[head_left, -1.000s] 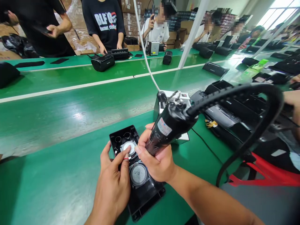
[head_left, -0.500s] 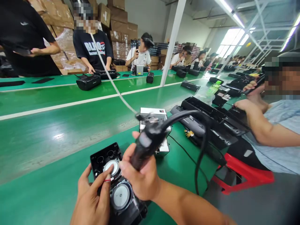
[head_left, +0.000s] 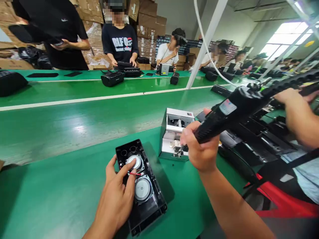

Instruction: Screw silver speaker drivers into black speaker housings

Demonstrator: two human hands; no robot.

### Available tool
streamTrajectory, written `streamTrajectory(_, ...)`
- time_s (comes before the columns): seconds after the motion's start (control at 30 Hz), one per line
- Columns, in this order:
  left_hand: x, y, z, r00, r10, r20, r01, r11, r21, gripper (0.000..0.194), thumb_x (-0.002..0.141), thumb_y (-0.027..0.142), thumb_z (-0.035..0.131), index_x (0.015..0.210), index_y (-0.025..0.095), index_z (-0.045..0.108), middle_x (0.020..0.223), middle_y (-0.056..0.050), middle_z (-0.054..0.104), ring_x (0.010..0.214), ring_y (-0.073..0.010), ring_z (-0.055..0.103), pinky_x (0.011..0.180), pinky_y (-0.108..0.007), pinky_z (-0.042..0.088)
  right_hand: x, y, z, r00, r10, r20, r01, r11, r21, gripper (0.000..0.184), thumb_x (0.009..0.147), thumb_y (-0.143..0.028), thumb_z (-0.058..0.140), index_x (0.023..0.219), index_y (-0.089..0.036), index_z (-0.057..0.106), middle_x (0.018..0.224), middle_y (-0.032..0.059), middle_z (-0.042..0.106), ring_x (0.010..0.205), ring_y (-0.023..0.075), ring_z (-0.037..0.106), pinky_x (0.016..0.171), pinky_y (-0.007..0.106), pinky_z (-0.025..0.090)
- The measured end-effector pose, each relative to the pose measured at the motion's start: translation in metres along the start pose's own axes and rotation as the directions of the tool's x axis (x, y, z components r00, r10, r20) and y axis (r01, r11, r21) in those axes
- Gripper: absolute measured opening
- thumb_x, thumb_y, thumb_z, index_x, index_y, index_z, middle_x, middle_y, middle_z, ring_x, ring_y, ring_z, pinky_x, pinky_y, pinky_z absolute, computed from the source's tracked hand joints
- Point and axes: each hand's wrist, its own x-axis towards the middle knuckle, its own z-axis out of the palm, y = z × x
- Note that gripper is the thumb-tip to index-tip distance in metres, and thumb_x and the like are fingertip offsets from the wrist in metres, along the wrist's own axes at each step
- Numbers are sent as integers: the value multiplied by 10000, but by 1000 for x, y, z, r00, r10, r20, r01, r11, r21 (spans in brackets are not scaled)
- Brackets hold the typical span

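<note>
A black speaker housing (head_left: pixel 149 205) lies flat on the green bench, with two round silver drivers (head_left: pixel 142 188) set in it. My left hand (head_left: pixel 117 196) rests on the housing, fingers spread, fingertips pressing the upper driver beside a red wire. My right hand (head_left: pixel 201 146) is closed round a black electric screwdriver (head_left: pixel 229 114). Its tip points down at the white screw feeder box (head_left: pixel 174 134), to the right of the housing.
A green conveyor belt (head_left: pixel 74 113) runs across beyond the bench. Black speaker parts (head_left: pixel 112 78) lie on it and at the right. A neighbour's arm (head_left: pixel 296 113) works at my right over a red stool (head_left: pixel 286 199). Several people stand along the far side.
My right hand has lifted the screwdriver off the housing and swung it right to the screw feeder box. My left hand has stayed on the upper driver.
</note>
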Motion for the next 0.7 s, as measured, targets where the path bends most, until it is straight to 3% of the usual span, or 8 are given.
streamTrajectory(0.1, -2, 3, 1, 1000, -22, -2, 22, 1000, 10, 483, 1051, 576, 395, 1340, 361, 717, 1732, -12, 232, 1433, -360, 551, 1067, -556, 578, -14, -25, 2, 975, 197, 100, -209, 971, 120, 637, 959, -157, 694, 1514, -314, 423, 734, -86, 550, 501, 105, 508, 472, 252, 485)
streamTrajectory(0.17, -3, 6, 1, 999, -38, 1, 38, 999, 39, 470, 1055, 561, 391, 1334, 371, 717, 1747, 7, 200, 1470, -378, 509, 1058, -564, 575, -32, -48, 5, 955, 262, 135, -285, 940, 189, 650, 984, -148, 674, 1538, -350, 402, 742, -79, 540, 516, 105, 508, 476, 246, 486)
streamTrajectory(0.3, -4, 11, 1, 999, -41, 7, 40, 996, 80, 444, 1061, 502, 394, 1333, 367, 716, 1764, -3, 165, 1332, -352, 635, 1067, -574, 563, -73, -74, 15, 965, 196, 172, -241, 923, 300, 592, 1037, -222, 644, 1500, -479, 379, 741, -77, 495, 516, 114, 492, 497, 271, 501)
streamTrajectory(0.37, -4, 11, 1, 999, -39, 11, 38, 995, 96, 439, 1063, 490, 397, 1334, 360, 717, 1768, -25, 167, 1073, -271, 746, 1048, -568, 574, -88, -73, 21, 970, 150, 192, -203, 935, 292, 575, 1050, -243, 621, 1488, -504, 355, 751, -73, 488, 530, 127, 496, 515, 294, 507)
streamTrajectory(0.47, -3, 9, 0, 999, -34, 37, 30, 993, 116, 449, 1068, 478, 389, 1354, 341, 707, 1776, -65, 137, 737, -141, 716, 1008, -559, 592, -99, -59, 28, 976, 97, 194, -147, 953, 264, 567, 1057, -210, 577, 1498, -478, 342, 763, -68, 478, 537, 127, 487, 520, 295, 491)
streamTrajectory(0.53, -3, 8, 0, 998, -31, 56, 24, 992, 126, 456, 1069, 473, 385, 1375, 336, 694, 1780, -77, 116, 743, -140, 714, 1010, -560, 591, -102, -49, 30, 976, 82, 202, -136, 953, 272, 583, 1059, -195, 563, 1521, -466, 333, 770, -66, 471, 555, 124, 492, 529, 286, 491)
streamTrajectory(0.7, -3, 8, -1, 997, -33, 63, 23, 989, 149, 455, 1063, 464, 389, 1384, 344, 688, 1775, -66, 114, 1107, -287, 743, 1051, -575, 572, -106, -37, 29, 968, 111, 223, -178, 935, 306, 590, 1055, -181, 577, 1525, -444, 337, 793, -58, 496, 611, 127, 524, 567, 285, 502)
